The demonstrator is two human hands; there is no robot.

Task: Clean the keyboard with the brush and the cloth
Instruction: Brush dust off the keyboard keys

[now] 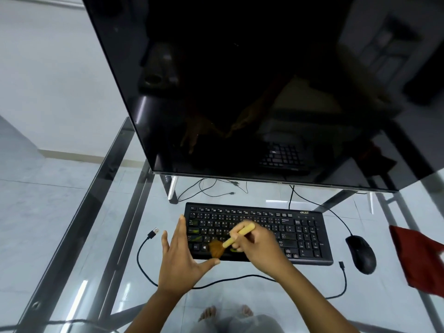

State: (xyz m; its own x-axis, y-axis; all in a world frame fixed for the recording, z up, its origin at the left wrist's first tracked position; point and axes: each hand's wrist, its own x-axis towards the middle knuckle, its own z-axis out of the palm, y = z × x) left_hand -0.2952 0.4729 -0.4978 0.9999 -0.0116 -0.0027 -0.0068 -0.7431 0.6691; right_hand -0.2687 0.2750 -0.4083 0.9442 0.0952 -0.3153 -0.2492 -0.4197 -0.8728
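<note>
A black keyboard [300, 233] lies on the glass table, below the monitor. My right hand [260, 246] grips the yellow handle of a brush [236, 236]; its brown bristles rest on the keys at the keyboard's lower left, near the front row. My left hand [180, 255] holds the keyboard's left end with straight fingers along the side edge and the thumb against the front edge. A dark red cloth [418, 258] lies at the table's right edge, apart from both hands.
A large black monitor [252, 92] leans over the table's back. A black mouse [361, 254] sits right of the keyboard. A black cable [141, 253] with a USB plug loops in front of the keyboard. The glass table [84, 236] has metal frame bars beneath.
</note>
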